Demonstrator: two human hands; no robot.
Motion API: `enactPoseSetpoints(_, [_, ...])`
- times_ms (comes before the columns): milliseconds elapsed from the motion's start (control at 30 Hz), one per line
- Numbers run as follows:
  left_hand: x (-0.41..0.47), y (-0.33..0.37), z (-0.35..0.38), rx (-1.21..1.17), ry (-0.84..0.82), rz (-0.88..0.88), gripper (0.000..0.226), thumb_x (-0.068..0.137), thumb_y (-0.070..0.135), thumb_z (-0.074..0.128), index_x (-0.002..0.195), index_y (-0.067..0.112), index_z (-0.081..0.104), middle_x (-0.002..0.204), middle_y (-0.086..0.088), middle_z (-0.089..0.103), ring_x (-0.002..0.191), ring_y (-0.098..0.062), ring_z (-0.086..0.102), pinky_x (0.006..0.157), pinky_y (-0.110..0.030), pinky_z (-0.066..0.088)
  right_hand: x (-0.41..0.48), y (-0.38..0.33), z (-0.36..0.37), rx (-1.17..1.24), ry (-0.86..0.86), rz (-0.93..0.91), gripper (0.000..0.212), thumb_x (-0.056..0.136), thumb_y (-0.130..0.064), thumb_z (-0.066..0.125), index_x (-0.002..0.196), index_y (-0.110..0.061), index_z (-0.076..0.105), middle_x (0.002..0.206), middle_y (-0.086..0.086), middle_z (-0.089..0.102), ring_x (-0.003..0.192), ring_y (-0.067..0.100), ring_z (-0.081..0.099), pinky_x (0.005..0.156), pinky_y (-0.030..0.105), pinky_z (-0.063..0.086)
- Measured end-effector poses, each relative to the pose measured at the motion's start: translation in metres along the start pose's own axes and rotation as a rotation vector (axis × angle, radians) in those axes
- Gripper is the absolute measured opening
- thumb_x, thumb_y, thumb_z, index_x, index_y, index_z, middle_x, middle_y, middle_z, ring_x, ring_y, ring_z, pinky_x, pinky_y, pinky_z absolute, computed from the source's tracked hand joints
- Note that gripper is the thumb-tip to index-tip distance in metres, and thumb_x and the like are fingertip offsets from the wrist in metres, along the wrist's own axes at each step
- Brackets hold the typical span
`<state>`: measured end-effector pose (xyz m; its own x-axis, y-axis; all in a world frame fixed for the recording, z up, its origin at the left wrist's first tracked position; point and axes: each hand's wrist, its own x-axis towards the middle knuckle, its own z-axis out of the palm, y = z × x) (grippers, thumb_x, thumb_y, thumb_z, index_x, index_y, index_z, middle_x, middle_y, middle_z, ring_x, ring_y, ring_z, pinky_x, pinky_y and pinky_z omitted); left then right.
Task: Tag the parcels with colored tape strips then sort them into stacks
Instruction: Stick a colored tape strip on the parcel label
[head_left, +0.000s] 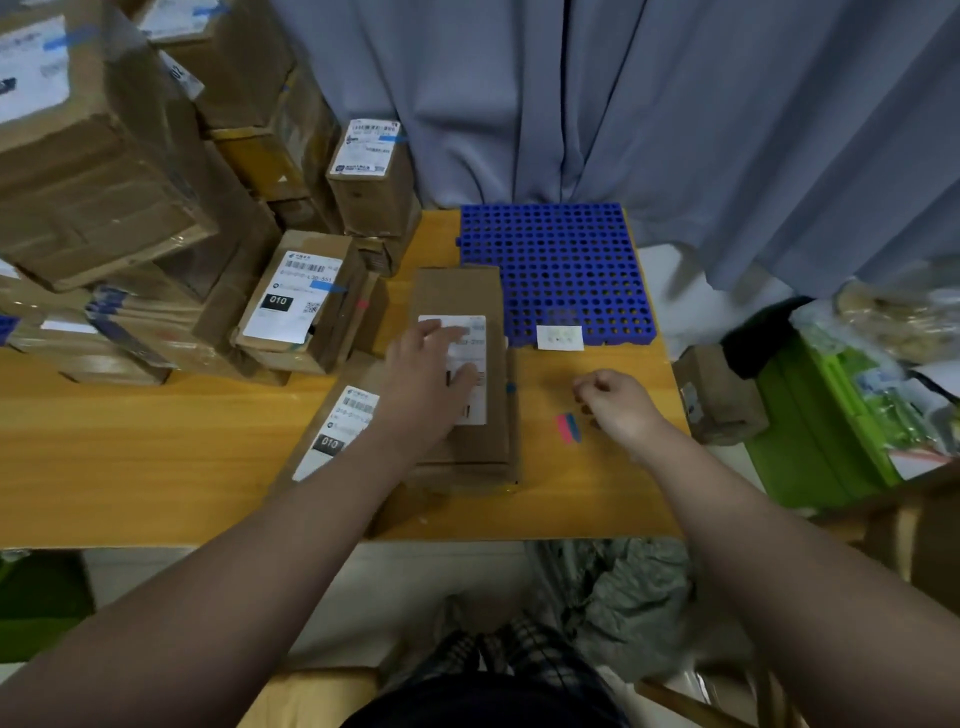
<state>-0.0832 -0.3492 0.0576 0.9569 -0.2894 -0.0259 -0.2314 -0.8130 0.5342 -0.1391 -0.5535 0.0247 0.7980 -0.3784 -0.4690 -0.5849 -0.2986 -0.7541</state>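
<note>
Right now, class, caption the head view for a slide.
Left hand flat on labelled parcel; right hand beside tape strips.

Long brown parcel (460, 296) lies flat mid-worktop (156, 431), lengthwise front to back, white label up, w/ a small blue tab (510, 387) on its right side. It sits on a lower box (467, 475). Left hand (426, 374) lies flat on the label. Just left is a 2nd parcel (337, 421), label w/ black "010" patch, partly under the forearm. Twd far left corner: tagged parcel (293, 306), "010" label + blue strip across it. Behind it an upright box (371, 176), blue strip at label edge. Further left, a big stack (104, 182) of cartons, some w/ blue strips. Pink + blue tape strips (569, 427) lie side by side on the worktop, nr right edge.
</note>
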Motion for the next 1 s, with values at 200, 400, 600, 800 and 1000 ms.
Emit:
enactPoseSetpoints(200, [-0.004, 0.073, 0.036, -0.183, -0.184, 0.217, 0.035, 0.096, 0.02, 0.052, 0.13, 0.015, 0.051, 0.137, -0.002, 0.042, 0.128, -0.016, 0.036, 0.101, -0.017, 0.023, 0.012, 0.034, -0.035, -0.108, 0.002, 0.047, 0.008, 0.095, -0.017, 0.055, 0.095, -0.012, 0.062, 0.092, 0.004, 0.06, 0.088, 0.019, 0.053, 0.069, 0.025, 0.04])
enactPoseSetpoints(400, [0.003, 0.09, 0.119, -0.091, -0.486, -0.051, 0.049, 0.098, 0.028, 0.048, 0.142, 0.011, 0.035, 0.144, -0.008, 0.03, 0.128, -0.026, 0.04, 0.105, -0.035, 0.037, 0.021, 0.064, -0.053, -0.196, -0.043, 0.066, 0.011, 0.096, -0.023, 0.056, 0.094, -0.013, 0.06, 0.091, 0.005, 0.058, 0.087, 0.022, 0.053, 0.072, 0.026, 0.037])
enactPoseSetpoints(600, [0.014, 0.063, 0.177, 0.046, -0.438, -0.233, 0.052, 0.093, 0.029, 0.058, 0.137, 0.012, 0.037, 0.144, -0.007, 0.03, 0.13, -0.028, 0.031, 0.105, -0.037, 0.032, 0.031, 0.091, -0.056, -0.294, -0.09, 0.057, 0.029, 0.099, -0.02, 0.05, 0.109, 0.003, 0.063, 0.114, 0.02, 0.064, 0.107, 0.035, 0.057, 0.088, 0.036, 0.045])
enactPoseSetpoints(800, [0.029, 0.058, 0.196, 0.109, -0.406, -0.286, 0.058, 0.082, 0.028, 0.071, 0.13, 0.016, 0.04, 0.137, -0.009, 0.028, 0.126, -0.029, 0.029, 0.103, -0.037, 0.033, 0.05, 0.101, -0.041, -0.37, -0.086, 0.018, 0.027, 0.1, -0.023, 0.046, 0.122, -0.013, 0.059, 0.11, 0.002, 0.058, 0.096, 0.02, 0.055, 0.069, 0.023, 0.04])
enactPoseSetpoints(1000, [0.028, 0.054, 0.194, 0.03, -0.412, -0.337, 0.062, 0.078, 0.021, 0.076, 0.123, 0.01, 0.036, 0.133, -0.011, 0.032, 0.12, -0.029, 0.036, 0.096, -0.037, 0.039, 0.057, 0.103, -0.029, -0.282, -0.104, 0.024, 0.024, 0.099, -0.022, 0.048, 0.118, -0.01, 0.058, 0.115, 0.009, 0.06, 0.099, 0.022, 0.056, 0.075, 0.028, 0.044])
